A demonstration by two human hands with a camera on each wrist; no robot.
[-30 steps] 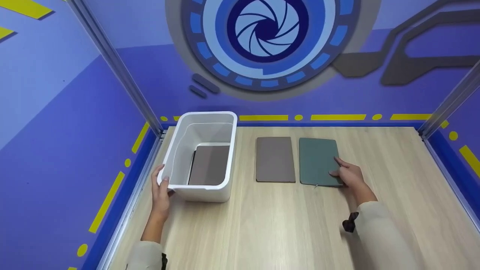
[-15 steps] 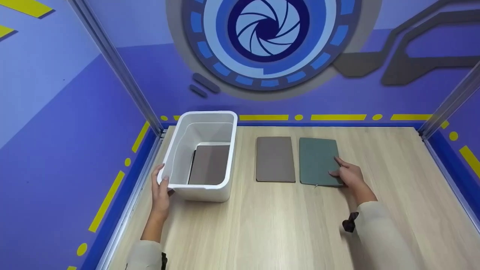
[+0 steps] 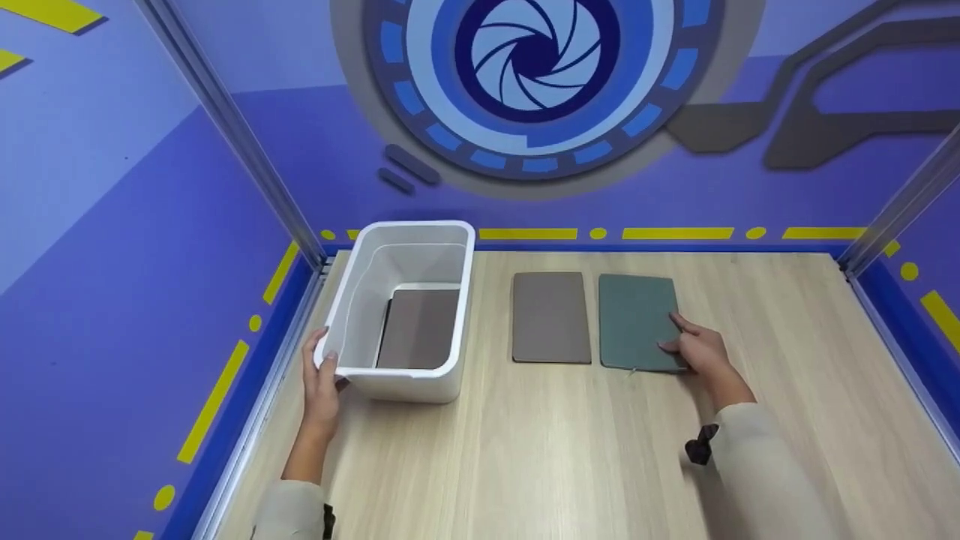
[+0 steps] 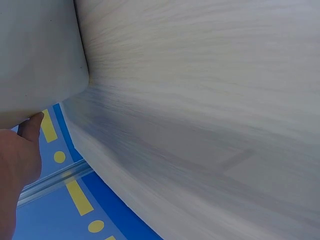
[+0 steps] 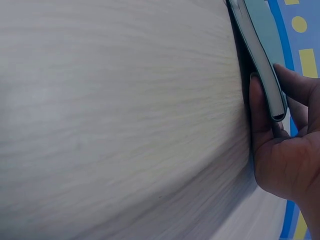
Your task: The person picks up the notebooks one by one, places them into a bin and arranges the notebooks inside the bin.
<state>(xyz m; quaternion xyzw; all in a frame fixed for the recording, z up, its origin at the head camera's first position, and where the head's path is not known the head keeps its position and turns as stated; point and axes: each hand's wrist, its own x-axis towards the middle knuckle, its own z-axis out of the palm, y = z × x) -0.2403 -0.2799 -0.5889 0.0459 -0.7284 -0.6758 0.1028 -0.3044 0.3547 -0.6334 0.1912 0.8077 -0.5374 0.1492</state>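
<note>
A white plastic bin [image 3: 405,388] stands at the back left of the table. My left hand [image 3: 321,386] grips its near left corner at the rim, seen also in the left wrist view beside the bin wall [image 4: 40,60]. Inside the bin lies a brown notebook [image 3: 420,328]. To the right, a green notebook [image 3: 634,322] has its near right edge pinched by my right hand [image 3: 703,354]. In the right wrist view, fingers sit on both sides of this notebook's edge [image 5: 267,75], which is tilted slightly off the tabletop.
Between the bin and the green notebook, a taupe notebook [image 3: 551,319] lies flat on the wooden table [image 3: 525,450]. Blue printed panels with metal corner posts [image 3: 232,142] enclose the back and sides. The bin stands close to the back panel.
</note>
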